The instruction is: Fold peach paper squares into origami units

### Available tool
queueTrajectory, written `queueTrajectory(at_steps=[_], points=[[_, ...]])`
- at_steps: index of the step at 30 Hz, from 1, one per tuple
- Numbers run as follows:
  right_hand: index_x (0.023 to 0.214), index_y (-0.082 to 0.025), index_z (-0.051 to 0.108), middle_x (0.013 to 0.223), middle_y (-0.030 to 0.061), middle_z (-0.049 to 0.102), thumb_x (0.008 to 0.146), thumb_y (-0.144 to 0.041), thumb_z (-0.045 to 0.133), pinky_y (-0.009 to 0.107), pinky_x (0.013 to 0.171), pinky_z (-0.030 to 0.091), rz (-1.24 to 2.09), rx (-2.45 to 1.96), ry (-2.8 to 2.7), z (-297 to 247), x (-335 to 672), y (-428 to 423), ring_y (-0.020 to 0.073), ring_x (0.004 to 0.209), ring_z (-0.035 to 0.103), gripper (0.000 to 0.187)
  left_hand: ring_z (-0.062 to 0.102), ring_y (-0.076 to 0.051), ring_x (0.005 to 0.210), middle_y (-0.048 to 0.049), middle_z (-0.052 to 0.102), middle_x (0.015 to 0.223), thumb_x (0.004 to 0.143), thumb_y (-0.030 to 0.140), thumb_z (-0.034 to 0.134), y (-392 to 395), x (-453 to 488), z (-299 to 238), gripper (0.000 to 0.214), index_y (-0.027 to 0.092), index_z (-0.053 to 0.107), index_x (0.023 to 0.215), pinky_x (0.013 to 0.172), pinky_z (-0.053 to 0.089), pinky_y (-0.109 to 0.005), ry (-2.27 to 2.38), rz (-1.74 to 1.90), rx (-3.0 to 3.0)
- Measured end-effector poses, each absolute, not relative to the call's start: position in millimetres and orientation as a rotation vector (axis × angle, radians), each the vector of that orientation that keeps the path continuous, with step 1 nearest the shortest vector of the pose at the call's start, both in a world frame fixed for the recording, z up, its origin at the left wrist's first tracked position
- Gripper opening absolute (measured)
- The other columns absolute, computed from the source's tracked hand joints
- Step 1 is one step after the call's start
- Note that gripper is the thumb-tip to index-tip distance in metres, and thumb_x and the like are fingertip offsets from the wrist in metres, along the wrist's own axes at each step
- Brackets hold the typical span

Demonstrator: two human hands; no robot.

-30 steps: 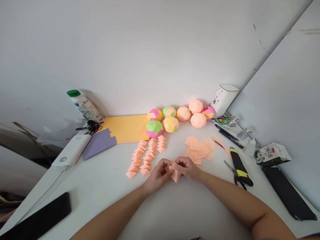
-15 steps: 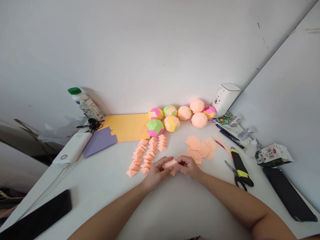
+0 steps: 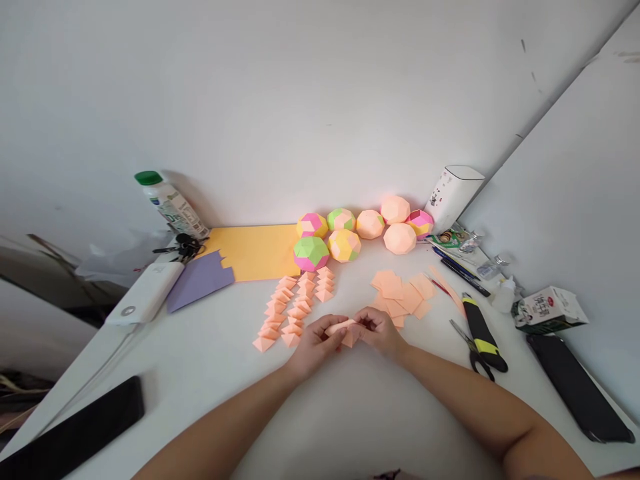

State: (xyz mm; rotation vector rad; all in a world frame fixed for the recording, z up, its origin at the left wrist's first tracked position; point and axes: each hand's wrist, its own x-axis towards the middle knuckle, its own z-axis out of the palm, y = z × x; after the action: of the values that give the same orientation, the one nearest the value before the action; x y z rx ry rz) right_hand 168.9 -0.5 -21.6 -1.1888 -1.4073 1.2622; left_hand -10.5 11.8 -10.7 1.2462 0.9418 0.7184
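Between both hands is a small peach piece of paper (image 3: 351,336), partly folded, with a pointed corner hanging down. My left hand (image 3: 319,343) pinches its left side between thumb and fingers. At the other side, my right hand (image 3: 381,333) grips it with fingertips that hide part of the paper. Left of the hands stand rows of folded peach paper units (image 3: 299,310), shaped like small pyramids. Beyond my right hand lies a loose pile of flat peach paper pieces (image 3: 400,297).
Faceted paper balls (image 3: 345,245) line the wall beside a yellow sheet (image 3: 260,253) and a purple sheet (image 3: 200,283). To the right lie scissors (image 3: 470,347), a utility knife (image 3: 483,333) and a milk carton (image 3: 550,309). A white power bank (image 3: 145,293) and a black phone (image 3: 80,427) sit left.
The peach paper has tilted and bent, so its upper face shows narrower and its lower point shows more. Both hands stay in nearly the same place.
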Motion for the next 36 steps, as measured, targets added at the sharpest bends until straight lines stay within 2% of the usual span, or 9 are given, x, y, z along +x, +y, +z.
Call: queueTrajectory(at_steps=[7, 17, 32, 36], points=[[0.083, -0.018, 0.058, 0.07, -0.0007, 0.056, 0.075, -0.041, 0.066, 0.025, 0.059, 0.043, 1.358, -1.163, -1.331, -18.4, 168.5, 0.0, 0.0125, 0.063, 0.051, 0.025, 0.058, -0.016, 0.068, -0.0053, 0.065, 0.088, 0.079, 0.045, 0.058, 11.1, -10.8, -13.9, 0.034, 0.019, 0.066, 0.1, 0.061, 0.049, -0.028, 0.944, 0.729, 1.325], [0.076, -0.017, 0.062, 0.063, -0.0012, 0.054, 0.075, -0.041, 0.066, 0.024, 0.051, 0.039, 1.352, -1.177, -1.342, -19.8, 168.8, 1.1, 0.0112, 0.056, 0.048, 0.024, 0.052, -0.013, 0.058, -0.0026, 0.061, 0.072, 0.081, 0.046, 0.056, 9.5, -11.0, -11.8, 0.032, 0.018, 0.067, 0.093, 0.054, 0.043, -0.025, 0.961, 0.712, 1.379], [0.074, -0.016, 0.063, 0.063, -0.0012, 0.055, 0.076, -0.038, 0.067, 0.025, 0.054, 0.042, 1.365, -1.155, -1.343, -19.4, 169.8, 1.3, 0.0116, 0.058, 0.051, 0.022, 0.051, -0.013, 0.057, -0.0028, 0.061, 0.071, 0.081, 0.045, 0.055, 9.1, -9.8, -9.4, 0.032, 0.017, 0.067, 0.09, 0.053, 0.042, -0.024, 0.952, 0.713, 1.4], [0.073, -0.016, 0.062, 0.063, -0.0009, 0.056, 0.077, -0.037, 0.066, 0.025, 0.054, 0.043, 1.398, -1.13, -1.343, -18.2, 170.1, 0.4, 0.0122, 0.058, 0.052, 0.021, 0.049, -0.012, 0.054, -0.0011, 0.058, 0.065, 0.081, 0.046, 0.056, 9.1, -9.2, -7.3, 0.032, 0.017, 0.066, 0.089, 0.05, 0.039, -0.023, 0.955, 0.7, 1.392]])
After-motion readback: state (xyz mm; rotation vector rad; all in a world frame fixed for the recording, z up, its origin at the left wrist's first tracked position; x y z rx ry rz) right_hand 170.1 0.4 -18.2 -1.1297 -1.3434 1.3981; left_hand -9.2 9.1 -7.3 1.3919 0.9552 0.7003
